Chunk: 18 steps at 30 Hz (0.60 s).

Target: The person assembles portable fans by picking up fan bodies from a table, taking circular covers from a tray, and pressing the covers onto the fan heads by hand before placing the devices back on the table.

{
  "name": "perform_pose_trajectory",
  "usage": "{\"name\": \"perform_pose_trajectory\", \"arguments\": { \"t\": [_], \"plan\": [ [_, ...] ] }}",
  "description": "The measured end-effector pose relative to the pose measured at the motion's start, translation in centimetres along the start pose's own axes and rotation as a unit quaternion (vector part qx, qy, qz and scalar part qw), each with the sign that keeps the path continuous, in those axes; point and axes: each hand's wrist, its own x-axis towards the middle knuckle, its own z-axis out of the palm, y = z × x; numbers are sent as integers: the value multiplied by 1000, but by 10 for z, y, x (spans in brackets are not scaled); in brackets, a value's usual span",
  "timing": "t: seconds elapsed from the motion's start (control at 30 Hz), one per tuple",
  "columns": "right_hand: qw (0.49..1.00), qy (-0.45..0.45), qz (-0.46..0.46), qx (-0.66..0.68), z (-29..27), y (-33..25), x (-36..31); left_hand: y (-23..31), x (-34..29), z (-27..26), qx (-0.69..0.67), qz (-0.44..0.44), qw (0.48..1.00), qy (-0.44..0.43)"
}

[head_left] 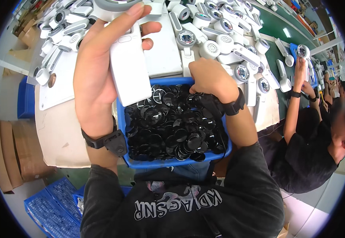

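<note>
My left hand (95, 67) grips a white handheld fan (128, 67) with a long flat handle, small buttons and a round grey-rimmed head cut off by the upper edge. The handle's lower end hangs over the left rim of a blue plastic bin (172, 162). Inside the bin lies a deep heap of glossy black round discs (156, 115). At the bin's far right side, my right hand (212, 77) is closed, knuckles up, with its thumb low by the discs. Whatever its fingers hold, if anything, is hidden beneath the hand.
Several white fans (224, 39) crowd the table beyond the bin, with another pile (63, 35) at the far left. Cardboard boxes (17, 150) and a blue crate (55, 202) stand left and below. On the right a co-worker's hand (299, 73) holds a similar fan.
</note>
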Motion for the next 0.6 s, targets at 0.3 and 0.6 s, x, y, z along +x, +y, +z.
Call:
{"name": "perform_pose_trajectory", "arguments": {
  "t": [0.3, 0.6],
  "plan": [
    [983, -65, -33, 170, -75, -1, -17, 9, -2, 5, 30, 27, 999, 17],
    [667, 289, -364, 582, -81, -8, -2, -2, -4, 18, 14, -28, 999, 24]
  ]
}}
